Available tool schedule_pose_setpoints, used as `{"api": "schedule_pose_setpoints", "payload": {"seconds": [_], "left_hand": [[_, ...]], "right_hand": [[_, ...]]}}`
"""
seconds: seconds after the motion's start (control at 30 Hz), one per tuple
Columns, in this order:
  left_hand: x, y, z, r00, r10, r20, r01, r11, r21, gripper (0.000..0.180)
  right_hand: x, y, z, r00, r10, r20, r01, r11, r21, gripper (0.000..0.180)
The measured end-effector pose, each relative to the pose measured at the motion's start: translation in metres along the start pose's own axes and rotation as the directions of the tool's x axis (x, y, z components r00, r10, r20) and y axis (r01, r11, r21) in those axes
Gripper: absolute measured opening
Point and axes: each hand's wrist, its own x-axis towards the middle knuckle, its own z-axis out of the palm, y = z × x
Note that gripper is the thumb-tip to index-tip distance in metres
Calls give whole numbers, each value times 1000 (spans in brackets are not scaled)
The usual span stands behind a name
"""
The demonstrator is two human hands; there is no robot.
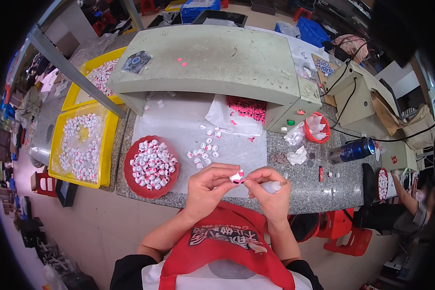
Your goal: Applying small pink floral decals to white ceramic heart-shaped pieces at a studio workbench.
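In front of my apron, over the table's front edge, both hands meet at a small white figure piece (pixel 237 176) with pink and black parts. My left hand (pixel 203 189) pinches its white part between thumb and fingers. My right hand (pixel 270 197) has its thumb and forefinger at the pink and black side. A small whitish squeeze bottle (pixel 272 187) is also tucked in my right hand. Left of my hands stands a red bowl (pixel 154 195) heaped with similar white and pink pieces. Several loose white pieces (pixel 208 147) lie on the white paper sheet (pixel 244 154).
A grey metal hood (pixel 203 60) spans the table's back, with pink pieces (pixel 246 108) beneath it. Yellow trays (pixel 108 147) stand at left. At right are a red tub (pixel 327 129), a blue bottle (pixel 354 151), red stools (pixel 338 224) and another person's arm (pixel 405 193).
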Motion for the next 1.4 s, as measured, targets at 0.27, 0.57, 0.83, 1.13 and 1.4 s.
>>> {"api": "schedule_pose_setpoints", "payload": {"seconds": [0.27, 0.57, 0.83, 1.13, 1.4], "left_hand": [[0, 5, 0, 1000, -15, -16, 14, 999, -33, 27], [0, 8, -1, 999, -48, -3, 48, 990, -130, 23], [-4, 1, 0, 1000, 16, -7, -16, 1000, -4, 20], [-3, -2, -3, 986, -162, -43, 156, 981, -118, 19], [2, -1, -14, 945, -322, 62, 320, 868, -379, 24]], "right_hand": [[-1, 2, 1, 999, 27, -45, -25, 998, 50, 12], [-2, 3, 8, 987, -160, -14, 154, 969, -192, 20], [2, 2, 6, 977, -207, 55, 215, 951, -221, 16], [13, 16, -1, 967, -211, 142, 238, 947, -217, 14], [6, 12, 6, 908, -389, 155, 418, 865, -280, 26]]}}
